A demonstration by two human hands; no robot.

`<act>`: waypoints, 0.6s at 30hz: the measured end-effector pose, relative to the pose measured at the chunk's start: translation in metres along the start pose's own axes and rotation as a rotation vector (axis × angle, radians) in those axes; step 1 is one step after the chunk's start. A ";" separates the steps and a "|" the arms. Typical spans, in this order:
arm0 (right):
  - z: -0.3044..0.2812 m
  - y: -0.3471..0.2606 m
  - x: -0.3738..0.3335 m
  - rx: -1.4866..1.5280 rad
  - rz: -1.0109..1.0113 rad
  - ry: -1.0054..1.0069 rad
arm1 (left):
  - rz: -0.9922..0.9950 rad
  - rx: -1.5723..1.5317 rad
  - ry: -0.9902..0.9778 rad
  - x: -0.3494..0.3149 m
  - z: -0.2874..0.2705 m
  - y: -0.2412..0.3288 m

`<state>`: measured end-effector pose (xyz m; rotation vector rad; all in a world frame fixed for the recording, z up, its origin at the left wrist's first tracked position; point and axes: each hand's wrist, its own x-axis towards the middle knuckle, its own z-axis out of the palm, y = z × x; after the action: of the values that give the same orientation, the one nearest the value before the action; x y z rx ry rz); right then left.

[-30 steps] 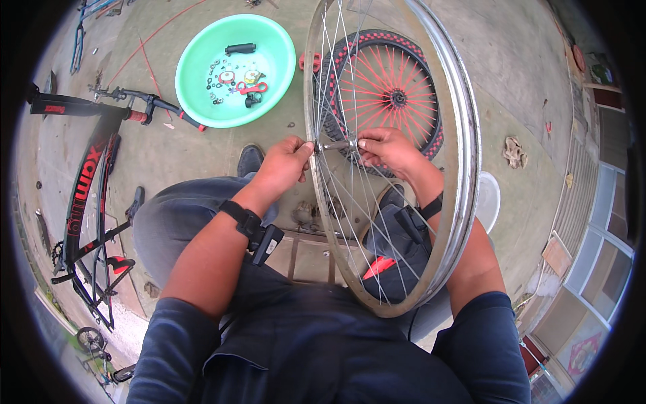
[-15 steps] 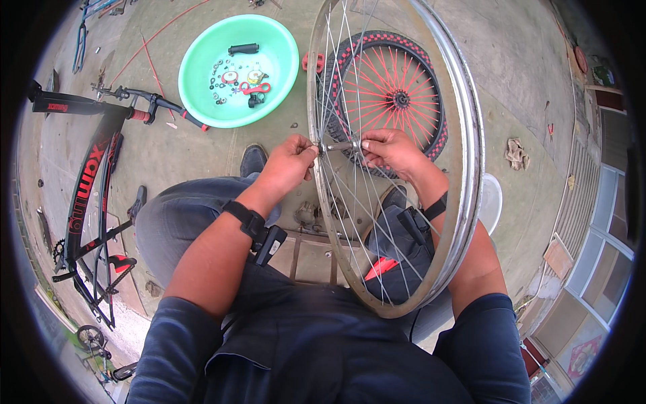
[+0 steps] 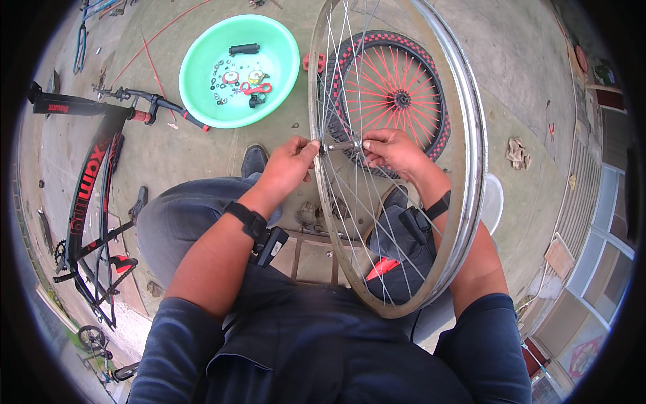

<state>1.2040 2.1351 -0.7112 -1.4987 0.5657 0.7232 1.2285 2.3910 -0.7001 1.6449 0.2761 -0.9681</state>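
Observation:
A silver spoked bicycle wheel (image 3: 464, 161) without a tyre stands upright between my knees. My left hand (image 3: 291, 160) pinches the left end of its hub axle (image 3: 340, 145). On the other side of the spokes, my right hand (image 3: 391, 149) grips the axle's right end. Both wrists carry black straps. My legs are in dark trousers below the wheel.
A green plastic basin (image 3: 202, 50) with several small bike parts sits on the concrete ahead. A wheel with red spokes and a black tyre (image 3: 397, 97) lies behind the silver one. A black and red bicycle frame (image 3: 91, 182) lies at the left. A rag (image 3: 518, 153) is at the right.
Both hands stay at the hub; the fingers shift slightly on the axle ends. The wheel holds nearly the same position.

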 end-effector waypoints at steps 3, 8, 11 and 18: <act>0.000 0.001 -0.002 -0.006 -0.024 -0.006 | 0.099 -0.035 -0.017 0.001 0.002 -0.003; 0.000 0.000 0.000 0.005 -0.012 -0.023 | 0.057 0.007 -0.041 0.005 -0.001 -0.007; 0.000 -0.001 -0.001 0.008 0.000 -0.023 | -0.026 -0.048 -0.076 0.006 -0.002 -0.005; 0.000 -0.001 -0.001 0.028 -0.002 -0.028 | 0.003 -0.019 -0.038 0.000 0.001 -0.001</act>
<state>1.2040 2.1346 -0.7093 -1.4612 0.5513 0.7308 1.2275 2.3909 -0.7003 1.6076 0.2565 -0.9903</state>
